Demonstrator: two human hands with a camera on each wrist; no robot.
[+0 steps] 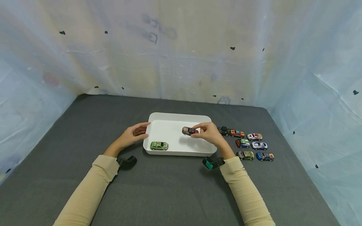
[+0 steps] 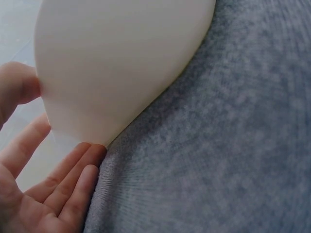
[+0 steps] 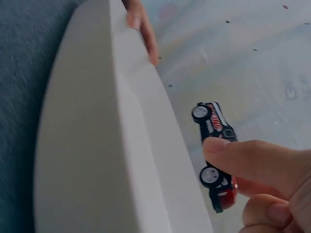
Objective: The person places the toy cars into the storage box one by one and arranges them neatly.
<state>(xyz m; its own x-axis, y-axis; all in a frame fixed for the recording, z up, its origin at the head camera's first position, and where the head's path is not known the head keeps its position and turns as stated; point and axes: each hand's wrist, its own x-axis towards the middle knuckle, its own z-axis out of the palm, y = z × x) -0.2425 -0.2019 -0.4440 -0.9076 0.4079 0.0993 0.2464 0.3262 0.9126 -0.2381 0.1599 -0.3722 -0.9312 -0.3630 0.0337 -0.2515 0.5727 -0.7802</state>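
A white tray (image 1: 175,152) sits on the grey cloth. Fingers of my left hand (image 1: 135,132) rest against its left end, lying along the outer wall in the left wrist view without curling round it. Over the tray, my right hand (image 1: 207,132) pinches a dark toy car (image 1: 189,131) with red and white markings between thumb and fingers. The right wrist view shows that toy car (image 3: 214,119) side-on, held above the tray rim (image 3: 150,126). A green toy car (image 1: 159,145) stands inside the tray, at its near left corner.
Right of the tray, several toy cars stand in loose rows, among them a white and red one (image 1: 254,137), a white and blue one (image 1: 259,145) and a blue one (image 1: 265,156). A black one (image 1: 223,131) is partly behind my right hand. Pale sheeting (image 1: 181,62) surrounds the table.
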